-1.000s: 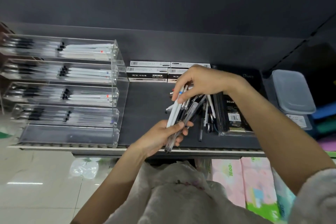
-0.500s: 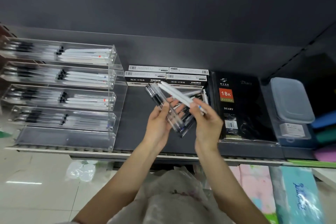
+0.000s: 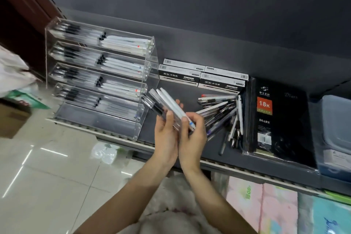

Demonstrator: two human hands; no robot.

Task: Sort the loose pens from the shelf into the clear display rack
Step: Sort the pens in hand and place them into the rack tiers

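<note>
Both hands have drawn together since half a second ago, and my view has swung left and tilted, so the rack now sits skewed.

Head view: my left hand [image 3: 165,135] grips a bundle of pens [image 3: 167,104], thumb over the barrels, fingers behind. Bundle points to 10 o'clock, tips just beside the rack [image 3: 150,85] edge. My right hand [image 3: 192,138] pinches the bundle's lower end near a white pen with a blue mark; the two hands touch at the heel.

Rack sits at 9 o'clock from the hands, clear, stepped tiers, each holding rows of black and white pens; the front tray looks bare, blurred.

Loose pile [image 3: 226,116] lies on the shelf [image 3: 186,91] at 3 o'clock from the hands, fanned out, touching the diary [image 3: 273,118]. Boxes [image 3: 201,76] sit at 12 o'clock against the back wall. Grey bin [image 3: 336,131] at far right, beside the diary.
</note>
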